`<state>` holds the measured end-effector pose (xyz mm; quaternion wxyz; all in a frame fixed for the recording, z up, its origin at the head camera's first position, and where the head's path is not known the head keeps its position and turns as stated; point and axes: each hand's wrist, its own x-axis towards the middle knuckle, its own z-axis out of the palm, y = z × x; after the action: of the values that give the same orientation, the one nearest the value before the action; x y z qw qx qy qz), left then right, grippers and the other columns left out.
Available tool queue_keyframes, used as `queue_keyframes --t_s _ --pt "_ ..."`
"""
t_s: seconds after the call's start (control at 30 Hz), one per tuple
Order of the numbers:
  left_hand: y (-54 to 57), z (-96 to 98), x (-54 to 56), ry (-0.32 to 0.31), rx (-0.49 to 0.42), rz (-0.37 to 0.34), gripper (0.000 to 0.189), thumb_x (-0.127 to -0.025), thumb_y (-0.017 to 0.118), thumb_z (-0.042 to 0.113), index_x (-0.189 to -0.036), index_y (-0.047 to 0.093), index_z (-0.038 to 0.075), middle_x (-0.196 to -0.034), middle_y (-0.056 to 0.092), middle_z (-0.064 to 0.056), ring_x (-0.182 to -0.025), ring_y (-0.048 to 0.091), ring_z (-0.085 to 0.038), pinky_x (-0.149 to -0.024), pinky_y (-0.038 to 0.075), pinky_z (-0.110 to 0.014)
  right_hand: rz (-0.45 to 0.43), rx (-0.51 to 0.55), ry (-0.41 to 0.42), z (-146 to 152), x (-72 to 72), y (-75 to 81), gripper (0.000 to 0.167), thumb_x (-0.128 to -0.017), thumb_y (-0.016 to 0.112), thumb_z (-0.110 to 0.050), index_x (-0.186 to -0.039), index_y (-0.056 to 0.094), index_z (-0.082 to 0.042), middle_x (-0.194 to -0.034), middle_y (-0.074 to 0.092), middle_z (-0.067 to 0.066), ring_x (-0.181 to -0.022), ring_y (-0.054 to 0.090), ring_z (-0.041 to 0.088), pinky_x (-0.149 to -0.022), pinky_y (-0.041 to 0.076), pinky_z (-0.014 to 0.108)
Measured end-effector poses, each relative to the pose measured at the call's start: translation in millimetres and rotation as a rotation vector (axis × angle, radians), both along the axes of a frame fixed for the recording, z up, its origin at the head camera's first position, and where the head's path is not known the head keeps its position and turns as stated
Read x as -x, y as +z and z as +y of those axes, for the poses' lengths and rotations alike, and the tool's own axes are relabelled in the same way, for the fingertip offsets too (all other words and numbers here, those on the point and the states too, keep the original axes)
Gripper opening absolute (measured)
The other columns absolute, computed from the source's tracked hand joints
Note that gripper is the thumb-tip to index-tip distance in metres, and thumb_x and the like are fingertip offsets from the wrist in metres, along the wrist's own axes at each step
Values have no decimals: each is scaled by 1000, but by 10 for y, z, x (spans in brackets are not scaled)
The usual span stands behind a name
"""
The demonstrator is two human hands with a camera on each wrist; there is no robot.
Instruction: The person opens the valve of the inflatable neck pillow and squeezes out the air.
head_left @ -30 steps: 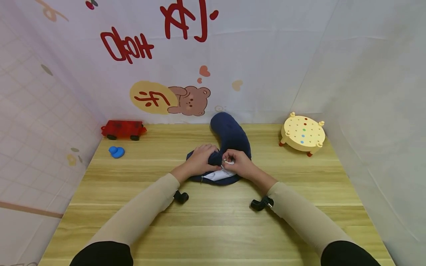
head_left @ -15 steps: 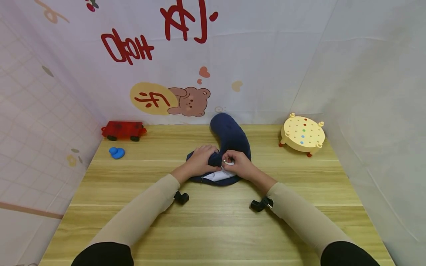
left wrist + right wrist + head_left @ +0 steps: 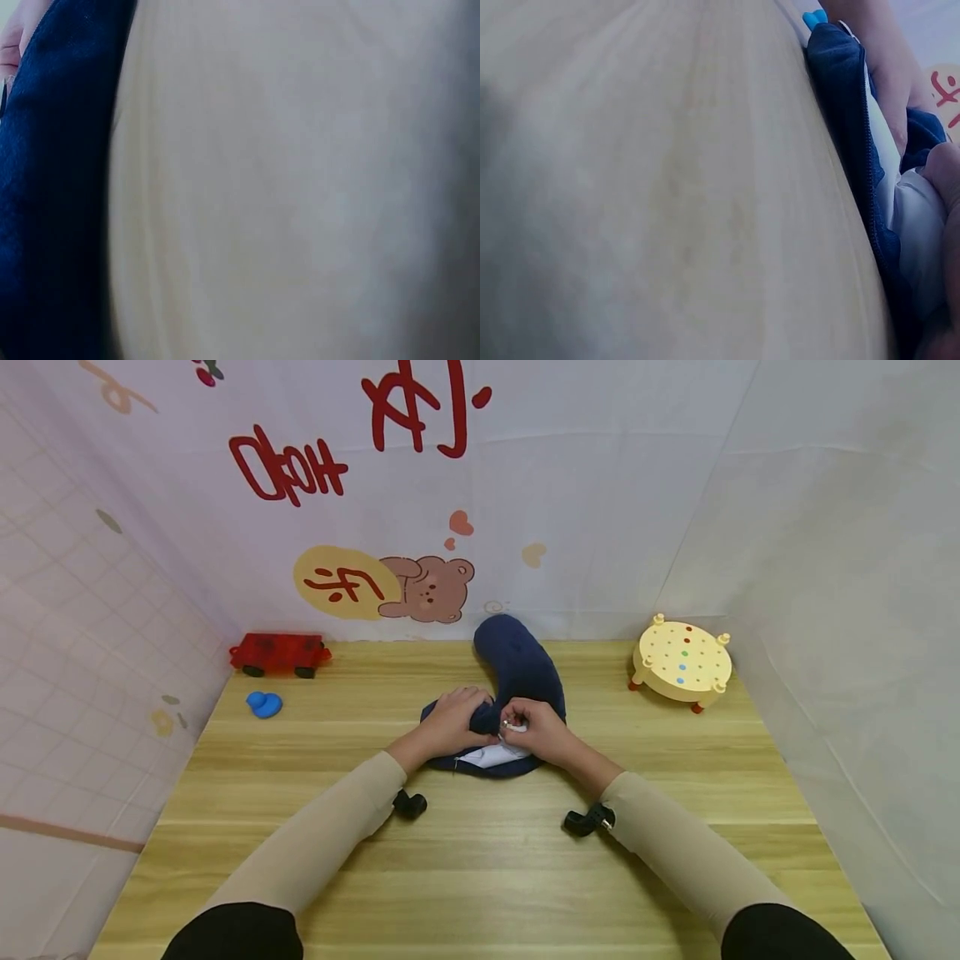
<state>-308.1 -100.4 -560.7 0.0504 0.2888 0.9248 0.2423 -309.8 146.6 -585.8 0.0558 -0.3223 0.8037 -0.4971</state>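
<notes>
seemingly adjusting white lining, pinching with right hand, gripping navy cushion with left hand; next, probably ease lining between grips.

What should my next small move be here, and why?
Perhaps gently tug the white fabric with your right hand, since that hand pinches it, the zipper is open, and your left hand grips the navy cushion.
</notes>
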Motion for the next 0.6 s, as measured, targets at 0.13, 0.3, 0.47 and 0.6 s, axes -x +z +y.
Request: queue_keyframes --t_s 0.13,0.3,0.47,0.6 --pt "-11 18 26 -22 -46 -45 68 -92 89 53 -142 62 15 -142 65 -7 -137 56 -32 -115 41 -59 37 15 -33 45 -34 -56 17 -98 81 -1 -96 71 -15 -88 59 -2 -82 55 15 -75 45 27" --pt "123 -18 67 -33 -189 -84 73 -95 86 51 -151 57 14 -151 56 -8 -143 52 -31 -121 41 -56 127 62 -49 85 -140 -43 17 -93 81 9 -94 72 -6 -86 61 9 -79 56 25 -71 45 31" --pt "427 60 328 45 -263 38 64 -103 79 47 -151 59 11 -150 51 -11 -139 51 -33 -117 44 -57 128 115 -69 84 -231 148 13 -91 76 15 -95 73 3 -88 62 16 -81 57 32 -73 46 33" --pt "569 265 588 77 -169 51 85 -100 78 60 -167 46 18 -168 40 -13 -154 41 -36 -123 38 -59 91 109 -41 77 -324 304 4 -96 75 9 -98 73 6 -90 63 16 -83 59 33 -75 47 33"
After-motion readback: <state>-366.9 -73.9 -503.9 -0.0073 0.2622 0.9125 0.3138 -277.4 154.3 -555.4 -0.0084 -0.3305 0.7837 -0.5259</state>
